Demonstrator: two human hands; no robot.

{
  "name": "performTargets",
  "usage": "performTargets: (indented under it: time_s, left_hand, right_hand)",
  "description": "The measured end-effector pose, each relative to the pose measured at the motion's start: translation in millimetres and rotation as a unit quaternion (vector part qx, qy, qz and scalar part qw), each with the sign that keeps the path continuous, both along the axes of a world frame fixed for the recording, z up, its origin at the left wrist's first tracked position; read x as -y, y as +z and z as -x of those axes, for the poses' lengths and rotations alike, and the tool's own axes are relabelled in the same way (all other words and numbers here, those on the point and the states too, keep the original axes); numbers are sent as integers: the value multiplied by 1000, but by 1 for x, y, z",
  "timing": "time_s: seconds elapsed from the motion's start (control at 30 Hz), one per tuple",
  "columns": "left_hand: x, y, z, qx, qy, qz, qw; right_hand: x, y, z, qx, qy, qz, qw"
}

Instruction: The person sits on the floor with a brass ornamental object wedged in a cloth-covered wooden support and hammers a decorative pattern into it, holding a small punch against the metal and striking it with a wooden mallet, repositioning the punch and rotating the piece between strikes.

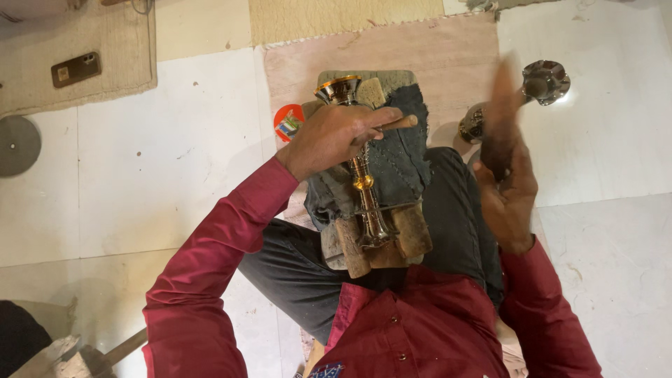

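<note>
Pressing a tool's wooden handle (400, 123), left hand (334, 136) steadies the brass stand (364, 175).

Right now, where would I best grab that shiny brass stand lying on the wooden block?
Probably the narrow stem of the brass stand, gripped from above. It lies along the wooden block with flared ends, so the slim middle fits a hand best. The left hand already rests over its upper part.

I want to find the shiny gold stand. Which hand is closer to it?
The left hand. It rests right on the brass stand, holding a wooden-handled tool against it. The right hand is raised off to the side, apart from it and blurred.
</note>
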State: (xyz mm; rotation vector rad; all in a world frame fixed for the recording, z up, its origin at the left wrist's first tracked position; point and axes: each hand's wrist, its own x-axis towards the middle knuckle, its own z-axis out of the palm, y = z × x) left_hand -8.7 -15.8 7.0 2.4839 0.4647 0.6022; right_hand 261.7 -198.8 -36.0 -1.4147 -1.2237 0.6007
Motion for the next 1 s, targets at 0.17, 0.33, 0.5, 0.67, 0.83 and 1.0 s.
performTargets:
  time_s: [0.17,0.33,0.5,0.67,0.83,1.0]
  left_hand:
    - [-3,-3,-2,-11,-7,-2,1000]
    - [-3,-5,-2,-34,6,-13,999]
    - [-4,-6,-3,-7,-6,-17,1000]
    - [-5,-9,-2,-22,9,-19,1000]
    - [-5,-9,-2,-14,8,-25,1000]
    - [-5,-6,-3,-19,9,-23,1000]
  right_hand:
    - [3,3,1,174,-6,-4,985]
    - [4,-2,2,341,-38,-37,938]
    - [5,-5,1,323,-10,-28,946]
    - [6,-5,4,185,-24,2,982]
    - [8,-9,6,184,-44,-24,982]
    - [11,-12,8,215,-32,-37,975]
